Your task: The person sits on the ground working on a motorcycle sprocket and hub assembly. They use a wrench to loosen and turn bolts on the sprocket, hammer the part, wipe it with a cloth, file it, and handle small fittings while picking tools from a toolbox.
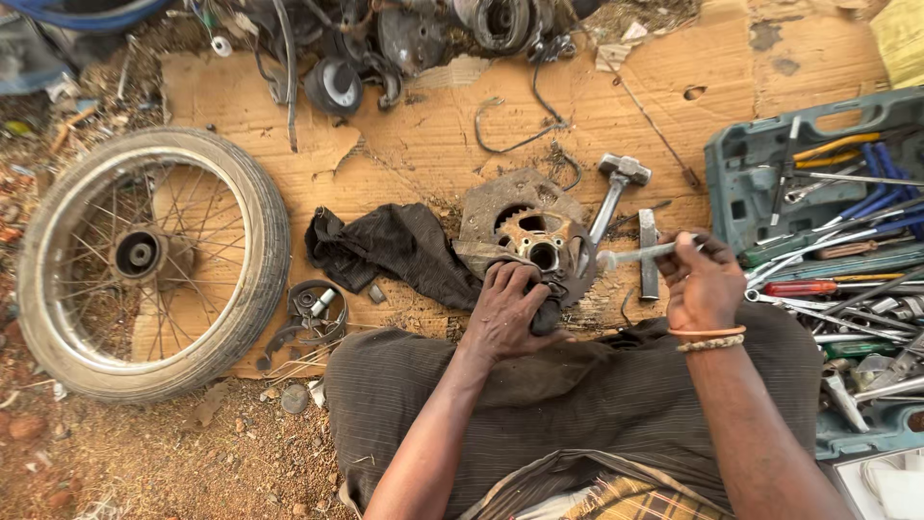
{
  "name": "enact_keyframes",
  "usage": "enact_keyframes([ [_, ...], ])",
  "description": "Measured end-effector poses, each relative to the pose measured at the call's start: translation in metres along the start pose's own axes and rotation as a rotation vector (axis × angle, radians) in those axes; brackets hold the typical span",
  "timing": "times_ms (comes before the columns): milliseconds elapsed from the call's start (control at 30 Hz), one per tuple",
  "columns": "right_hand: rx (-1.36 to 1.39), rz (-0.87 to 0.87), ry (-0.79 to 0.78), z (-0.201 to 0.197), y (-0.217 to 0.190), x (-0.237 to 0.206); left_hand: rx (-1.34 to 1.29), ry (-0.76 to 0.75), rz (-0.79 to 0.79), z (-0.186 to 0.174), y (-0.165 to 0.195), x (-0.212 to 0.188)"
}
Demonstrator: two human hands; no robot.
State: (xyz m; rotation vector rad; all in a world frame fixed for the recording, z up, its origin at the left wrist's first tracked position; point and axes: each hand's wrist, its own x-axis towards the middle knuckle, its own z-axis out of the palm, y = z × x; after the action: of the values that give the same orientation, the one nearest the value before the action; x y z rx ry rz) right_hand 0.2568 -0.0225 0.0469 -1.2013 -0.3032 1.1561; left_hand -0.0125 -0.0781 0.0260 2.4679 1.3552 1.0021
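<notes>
My left hand (505,310) presses down on a rusty sprocket hub (535,241) that rests on a worn metal plate (510,200) on the cardboard, right in front of my lap. My right hand (703,284) grips a thin metal socket wrench (635,254), its shaft pointing left toward the hub. A steel hammer (614,189) lies just behind the wrench, and a flat chisel (649,252) lies beside it. A dark rag (395,247) sits left of the hub.
A spoked motorcycle wheel (149,258) lies at the left. A green toolbox (818,193) full of wrenches and screwdrivers stands at the right. Engine parts (414,34) and cables crowd the far edge. Small rings and a bearing (313,310) lie beside my left knee.
</notes>
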Motion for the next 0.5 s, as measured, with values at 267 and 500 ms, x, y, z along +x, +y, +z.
enact_keyframes([
  [267, 0.08, 0.365, -0.101, -0.037, 0.041, -0.001, -0.051, 0.159, -0.291, 0.014, 0.021, 0.01],
  [500, -0.197, 0.74, -0.345, 0.004, 0.044, -0.036, 0.114, -0.026, -0.396, 0.027, 0.009, 0.034],
])
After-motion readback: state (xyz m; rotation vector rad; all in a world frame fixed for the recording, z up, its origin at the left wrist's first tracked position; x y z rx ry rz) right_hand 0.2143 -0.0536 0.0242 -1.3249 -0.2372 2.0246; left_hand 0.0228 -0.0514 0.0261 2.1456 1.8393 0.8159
